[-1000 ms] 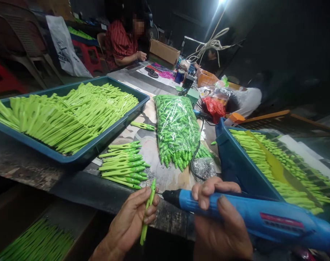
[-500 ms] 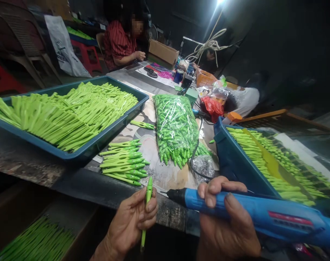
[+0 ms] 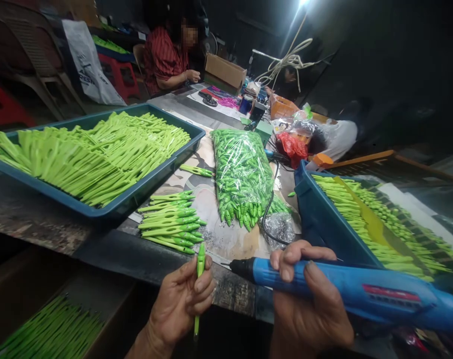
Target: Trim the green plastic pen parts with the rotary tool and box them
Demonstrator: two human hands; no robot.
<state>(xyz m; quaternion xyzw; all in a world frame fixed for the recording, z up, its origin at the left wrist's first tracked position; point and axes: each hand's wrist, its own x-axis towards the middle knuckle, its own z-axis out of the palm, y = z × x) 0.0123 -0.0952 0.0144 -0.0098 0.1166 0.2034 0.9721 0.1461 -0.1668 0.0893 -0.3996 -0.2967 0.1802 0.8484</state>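
Note:
Upright between the thumb and fingers of my left hand [image 3: 185, 296] is a slim green plastic piece [image 3: 201, 262] with a pointed tip. My right hand [image 3: 310, 304] is wrapped round a blue electric screwdriver [image 3: 334, 286]; its black nose and thin bit point left, a little apart from the green piece. Just beyond my left hand lies a row of similar green pieces [image 3: 170, 222] with pointed tips. Behind them stands a clear plastic bag [image 3: 243, 174] full of small green pointed parts.
A blue tray [image 3: 147, 192] heaped with light green pieces is at left, and another blue bin [image 3: 312, 214] at right. A black cord [image 3: 265, 219] runs beside the bag. Below the table edge, more green pieces [image 3: 50, 329] lie in a box. A person [image 3: 168, 62] sits across the table.
The green piece in my left hand has shifted slightly left and turned a little. The screwdriver's rear end has tilted slightly in my right hand.

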